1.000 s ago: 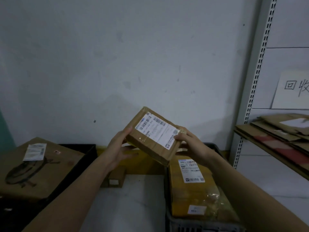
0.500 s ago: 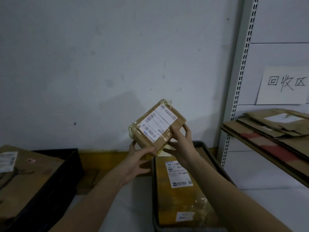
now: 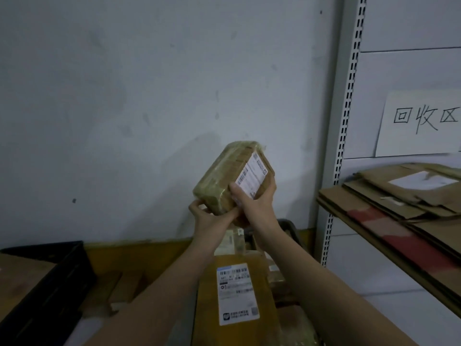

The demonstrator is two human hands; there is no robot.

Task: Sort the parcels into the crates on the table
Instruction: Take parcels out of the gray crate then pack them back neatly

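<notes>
Both hands raised, left hand (image 3: pixel 212 218) and right hand (image 3: pixel 257 203) around tilted parcel (image 3: pixel 224 181).

Brown taped parcel (image 3: pixel 233 178) with white barcode label (image 3: pixel 252 176). Mustard-yellow parcel (image 3: pixel 239 295), white label too. Black crate (image 3: pixel 52 280). Grey-white wall (image 3: pixel 149 96), white sign (image 3: pixel 421 123) with black handwriting.

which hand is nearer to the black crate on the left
Left. The left hand grips the small parcel's lower corner, on the black crate's side; the right hand holds its far side.
</notes>
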